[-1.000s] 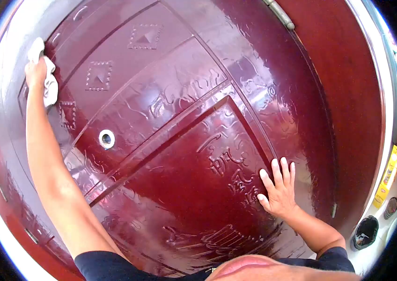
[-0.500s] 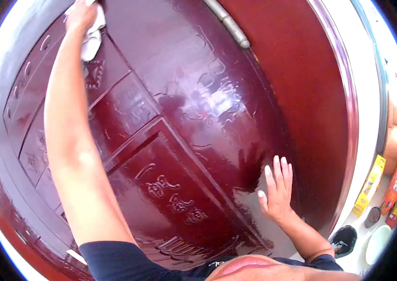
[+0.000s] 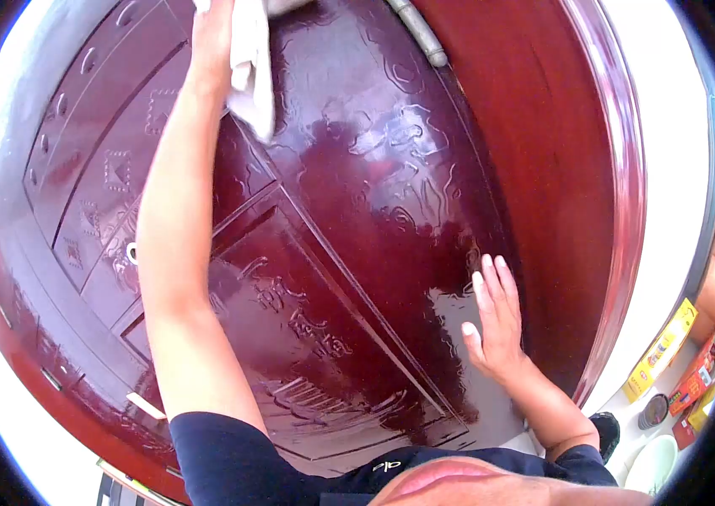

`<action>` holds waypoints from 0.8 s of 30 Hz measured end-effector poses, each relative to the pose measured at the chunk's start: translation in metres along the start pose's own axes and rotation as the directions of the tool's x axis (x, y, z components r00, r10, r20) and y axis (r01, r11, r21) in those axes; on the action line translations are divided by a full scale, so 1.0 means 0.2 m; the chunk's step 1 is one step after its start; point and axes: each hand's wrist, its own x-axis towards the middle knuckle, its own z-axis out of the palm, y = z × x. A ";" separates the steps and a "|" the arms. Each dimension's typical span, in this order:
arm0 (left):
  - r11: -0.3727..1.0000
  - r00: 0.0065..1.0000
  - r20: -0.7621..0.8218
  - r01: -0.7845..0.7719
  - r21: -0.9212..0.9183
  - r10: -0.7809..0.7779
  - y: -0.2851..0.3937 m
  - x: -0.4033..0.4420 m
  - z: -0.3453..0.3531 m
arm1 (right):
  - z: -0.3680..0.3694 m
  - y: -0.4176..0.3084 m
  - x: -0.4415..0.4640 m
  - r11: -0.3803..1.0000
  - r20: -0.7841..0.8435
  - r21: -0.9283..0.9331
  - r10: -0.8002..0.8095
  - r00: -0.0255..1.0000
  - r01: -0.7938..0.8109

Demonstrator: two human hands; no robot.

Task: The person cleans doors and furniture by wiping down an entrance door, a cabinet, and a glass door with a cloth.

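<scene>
A glossy dark red door (image 3: 349, 219) with raised patterns fills most of the view. My left hand (image 3: 212, 29) is at the top edge, closed on a white cloth (image 3: 252, 76) that hangs down against the door's upper part. Part of that hand is cut off by the frame. Lower right, my right hand (image 3: 497, 325) has its fingers stretched out near the door's right edge, holding nothing. Whether its palm touches the surface I cannot tell. My left forearm covers part of the door's panels.
A metal hinge (image 3: 418, 34) sits at the upper right beside the red frame (image 3: 543, 152). At the lower right are a yellow box (image 3: 661, 350), a red box (image 3: 699, 371), a dark container (image 3: 604, 434) and a pale green bowl (image 3: 653, 464).
Across the frames, my left hand has gone from the door's left side up and to the right with the cloth. My right hand has stayed spread near the right edge. The view has shifted.
</scene>
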 end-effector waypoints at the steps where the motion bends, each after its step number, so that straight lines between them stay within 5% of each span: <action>1: 0.951 0.989 0.071 0.142 -0.274 -0.127 0.01 -0.11 0.02 | -0.01 -0.01 0.02 0.999 0.003 0.035 -0.029 1.000 0.029; 3: 0.568 0.919 0.254 0.387 -0.726 -0.301 0.07 -0.32 0.04 | -0.01 -0.03 0.06 0.986 -0.010 0.135 -0.092 0.996 0.093; 5: 0.205 0.835 0.358 0.470 -0.859 -0.417 0.24 -0.50 0.01 | 0.01 -0.06 0.11 0.950 -0.046 0.273 -0.145 0.988 0.153; 6: 0.023 0.853 0.390 0.423 -0.906 -0.347 0.31 -0.56 0.01 | 0.01 -0.08 0.15 0.934 -0.041 0.319 -0.159 0.986 0.164; 7: 0.298 0.841 0.253 0.426 -0.854 -0.477 0.52 -0.59 0.00 | 0.03 -0.10 0.17 0.874 -0.045 0.470 -0.115 0.992 0.123; 9: -0.002 0.863 0.405 0.424 -0.905 -0.304 0.69 -0.65 -0.05 | 0.07 -0.14 0.24 0.683 -0.031 0.730 -0.017 0.999 0.035; 12: 0.009 0.701 0.541 0.615 -0.788 -0.465 0.88 -0.69 -0.10 | 0.03 -0.25 0.40 0.387 0.043 0.916 0.160 0.986 -0.103; 14: 0.206 0.617 0.539 0.746 -0.634 -0.574 0.90 -0.76 -0.14 | 0.03 -0.30 0.47 0.368 0.042 0.924 0.171 0.984 -0.104; 16: 0.056 0.520 0.573 0.769 -0.636 -0.633 0.99 -0.79 -0.18 | 0.06 -0.33 0.49 0.396 -0.011 0.916 0.203 0.979 -0.072; 17: 0.127 0.543 0.550 0.775 -0.619 -0.634 1.02 -0.81 -0.20 | 0.13 -0.29 0.45 0.522 -0.040 0.846 0.267 0.963 -0.110; 19: 0.138 0.538 0.547 0.782 -0.608 -0.641 1.00 -0.86 -0.29 | 0.07 -0.24 0.44 0.397 0.300 0.806 0.364 0.882 -0.438; 20: 0.093 0.534 0.571 0.776 -0.624 -0.623 0.95 -0.90 -0.34 | 0.05 -0.28 0.45 0.291 0.285 0.835 0.497 0.820 -0.466; 23: 0.040 0.419 0.598 0.839 -0.543 -0.683 0.88 -1.00 -0.51 | -0.05 -0.31 0.51 -0.112 0.422 0.892 0.549 0.722 -0.438; 24: 0.054 0.401 0.622 0.865 -0.499 -0.672 0.91 -1.02 -0.56 | -0.05 -0.31 0.51 -0.149 0.427 0.896 0.551 0.717 -0.419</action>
